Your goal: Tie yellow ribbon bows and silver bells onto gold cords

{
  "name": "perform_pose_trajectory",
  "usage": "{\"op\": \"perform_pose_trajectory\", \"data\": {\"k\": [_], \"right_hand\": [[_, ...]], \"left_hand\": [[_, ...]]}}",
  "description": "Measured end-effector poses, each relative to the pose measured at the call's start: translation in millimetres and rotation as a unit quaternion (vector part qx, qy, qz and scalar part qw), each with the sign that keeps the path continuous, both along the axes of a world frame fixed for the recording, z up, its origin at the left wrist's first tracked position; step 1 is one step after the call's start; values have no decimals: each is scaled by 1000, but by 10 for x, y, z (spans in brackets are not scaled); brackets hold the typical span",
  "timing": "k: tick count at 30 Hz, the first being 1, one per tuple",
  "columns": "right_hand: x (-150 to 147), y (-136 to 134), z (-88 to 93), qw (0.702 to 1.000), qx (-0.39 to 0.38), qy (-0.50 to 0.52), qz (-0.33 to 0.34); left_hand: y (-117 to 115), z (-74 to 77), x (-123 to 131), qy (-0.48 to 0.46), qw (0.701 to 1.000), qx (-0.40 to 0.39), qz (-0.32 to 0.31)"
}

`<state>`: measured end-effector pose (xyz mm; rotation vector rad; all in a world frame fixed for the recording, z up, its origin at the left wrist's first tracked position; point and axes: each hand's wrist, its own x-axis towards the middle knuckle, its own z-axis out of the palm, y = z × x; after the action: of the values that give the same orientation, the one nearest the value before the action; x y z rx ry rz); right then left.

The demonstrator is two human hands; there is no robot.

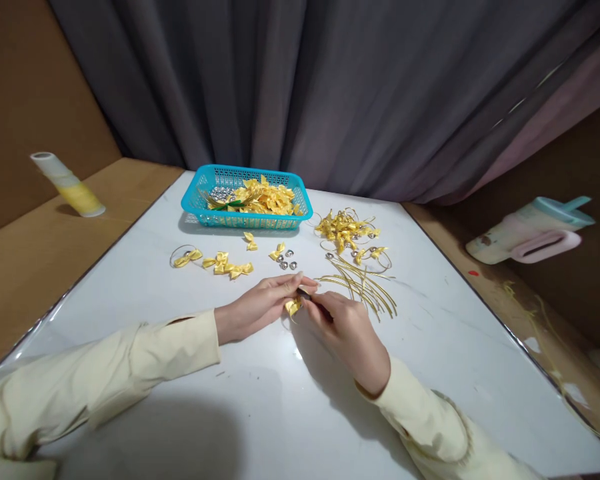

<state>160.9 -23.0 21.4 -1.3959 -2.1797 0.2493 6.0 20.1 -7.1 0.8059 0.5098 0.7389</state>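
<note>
My left hand (260, 305) and my right hand (347, 330) meet at the middle of the white table (180, 400). Together their fingertips pinch a small yellow ribbon bow (293, 307). My right hand's fingers are also closed round a thin dark tool (307, 295) pointing at the bow. Both hands are closed. Several loose yellow bows (225, 262) and small silver beads (286, 261) lie just beyond my hands.
A blue basket (247, 217) with yellow bows and silver beads stands at the back. Right of it lie a pile of finished bows with loops (347, 233) and gold cords (363, 287). A roll (67, 183) sits far left, a pink-and-teal jug (530, 230) far right.
</note>
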Motion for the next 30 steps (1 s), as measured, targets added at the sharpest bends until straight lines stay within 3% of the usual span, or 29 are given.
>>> {"op": "perform_pose_trajectory", "data": {"k": [3,5,7,9,11,13,15,17,20,24,26,28,30], "right_hand": [[135,-30,107,999,-24,-35,-5],[294,-53,168,997,-51,-63,-1],[489,-64,186,990,-76,-117,-11],[681,-56,148,977,-84,-187,-61],[832,-32,68,955,-71,-255,-129],[928,-1,-25,934,-45,-314,-168],[976,28,-98,921,-23,-352,-166],[995,48,-125,917,-6,-371,-149],[974,41,-31,922,24,-359,-141],[755,-88,349,977,31,-177,-110],[555,-188,576,998,-60,-33,2],[343,-272,758,980,-168,54,96],[169,-314,867,947,-267,111,138]], "left_hand": [[40,80,-55,61,997,25,-28],[70,177,-119,139,986,80,-49],[88,291,-194,262,945,188,-58],[81,399,-269,407,848,328,-86],[41,491,-336,503,708,490,-74],[-23,573,-394,529,568,628,-53],[-95,665,-443,491,492,716,-61],[-153,774,-485,451,467,757,-80],[-192,938,-533,409,466,779,-92],[-187,1051,-562,395,474,780,-107],[-189,1054,-559,393,470,781,-124],[-203,1039,-551,386,471,781,-137],[-223,1024,-545,377,482,779,-136]]}}
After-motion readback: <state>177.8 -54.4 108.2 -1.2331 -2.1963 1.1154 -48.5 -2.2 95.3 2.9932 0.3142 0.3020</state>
